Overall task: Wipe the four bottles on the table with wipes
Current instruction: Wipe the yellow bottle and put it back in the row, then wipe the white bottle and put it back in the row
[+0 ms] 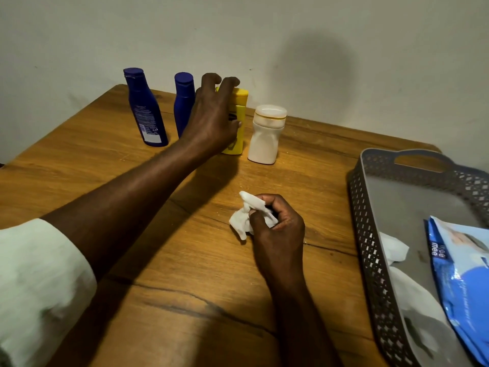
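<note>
head view: the left hand [211, 120] reaches across the table [185, 260] to the yellow bottle [239, 123], fingers spread and curled over its cap and upper body, thumb against its front; the fingers look loosely wrapped rather than clenched, and whether it truly grips cannot be told. the right hand [277, 226] rests near the middle of the table, closed around a crumpled white wipe [242, 221] that bulges out to the left of the fingers. four bottles stand upright in a row near the far edge: a tall blue bottle [146, 112] at the left, a second blue bottle [182, 102] just beside the left hand and partly hidden by it, the yellow one, then a white bottle [266, 136] with a wide pale cap, close to the yellow one. a pale rolled sleeve [39, 287] covers the left upper arm. the table is warm brown wood with dark grain lines and stands against a plain off-white wall [291, 35], where a round shadow falls. at the right sits a grey perforated tray [370, 234] with a handle cutout; in it lie used white wipes [394, 250] and a blue wipes pack [460, 274] printed "mee mee". the tall blue bottle's back label has small white print, too fine to read.
</note>
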